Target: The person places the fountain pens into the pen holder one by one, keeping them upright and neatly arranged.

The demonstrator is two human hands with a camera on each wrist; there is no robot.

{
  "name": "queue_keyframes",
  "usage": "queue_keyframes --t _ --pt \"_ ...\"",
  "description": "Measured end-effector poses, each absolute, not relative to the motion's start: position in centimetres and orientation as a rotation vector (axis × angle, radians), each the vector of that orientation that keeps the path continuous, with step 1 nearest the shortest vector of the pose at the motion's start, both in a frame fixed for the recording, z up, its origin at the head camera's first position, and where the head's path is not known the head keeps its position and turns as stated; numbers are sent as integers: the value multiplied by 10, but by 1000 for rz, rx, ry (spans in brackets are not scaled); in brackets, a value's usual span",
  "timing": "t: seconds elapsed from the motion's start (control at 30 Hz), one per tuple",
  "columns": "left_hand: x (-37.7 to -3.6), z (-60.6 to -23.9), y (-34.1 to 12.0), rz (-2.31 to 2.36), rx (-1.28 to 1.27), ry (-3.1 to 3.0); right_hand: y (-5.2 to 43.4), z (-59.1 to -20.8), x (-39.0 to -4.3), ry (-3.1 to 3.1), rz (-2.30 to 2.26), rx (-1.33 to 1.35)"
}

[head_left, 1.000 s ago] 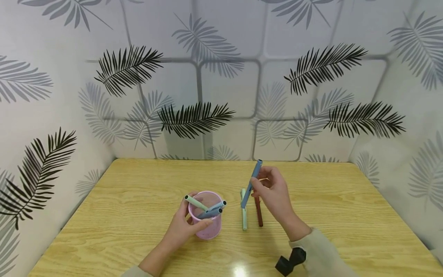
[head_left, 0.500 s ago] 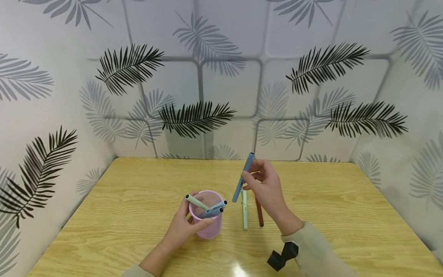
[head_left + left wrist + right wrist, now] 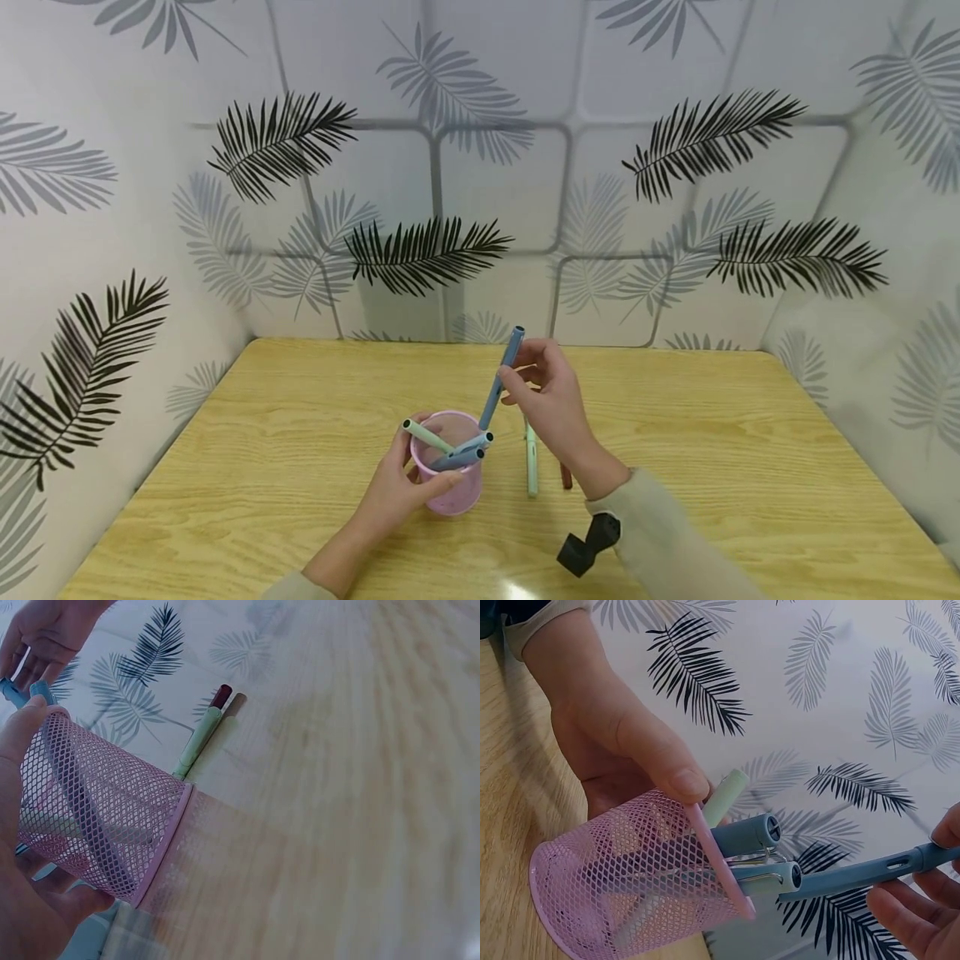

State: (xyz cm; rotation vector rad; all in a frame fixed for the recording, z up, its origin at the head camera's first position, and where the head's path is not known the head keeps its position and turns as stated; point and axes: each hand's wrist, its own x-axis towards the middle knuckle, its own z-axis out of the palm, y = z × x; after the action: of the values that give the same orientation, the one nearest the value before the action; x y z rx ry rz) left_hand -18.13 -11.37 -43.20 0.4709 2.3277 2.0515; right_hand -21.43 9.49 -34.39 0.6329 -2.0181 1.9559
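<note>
At frame centre, the right hand [image 3: 551, 400] pinches a blue pen [image 3: 500, 379] near its middle; the pen tilts, its lower end pointing down-left just above the cup [image 3: 450, 492]. The left hand [image 3: 401, 487] grips the cup.

Light wooden table [image 3: 750, 467], pink mesh cup [image 3: 452, 492], green pen [image 3: 531, 458], dark red pen [image 3: 566, 477]

Two bare hands: left hand [image 3: 397, 492], right hand [image 3: 551, 408]. Beige long sleeves, ribbed cuff at right wrist [image 3: 622, 500]. Black camera mount [image 3: 588, 546] strapped under right wrist. No rings, no gloves, short plain nails.
</note>
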Motion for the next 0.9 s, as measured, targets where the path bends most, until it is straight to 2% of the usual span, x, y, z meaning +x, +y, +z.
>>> queue_keyframes --t 0.17,0.9 --pt "-182 -431 -113 2046 472 2333 91 -339 -208 -2061 1919 673" --pt "-182 -434 -114 2058 480 2311 93 -365 -210 -2337 1814 667"
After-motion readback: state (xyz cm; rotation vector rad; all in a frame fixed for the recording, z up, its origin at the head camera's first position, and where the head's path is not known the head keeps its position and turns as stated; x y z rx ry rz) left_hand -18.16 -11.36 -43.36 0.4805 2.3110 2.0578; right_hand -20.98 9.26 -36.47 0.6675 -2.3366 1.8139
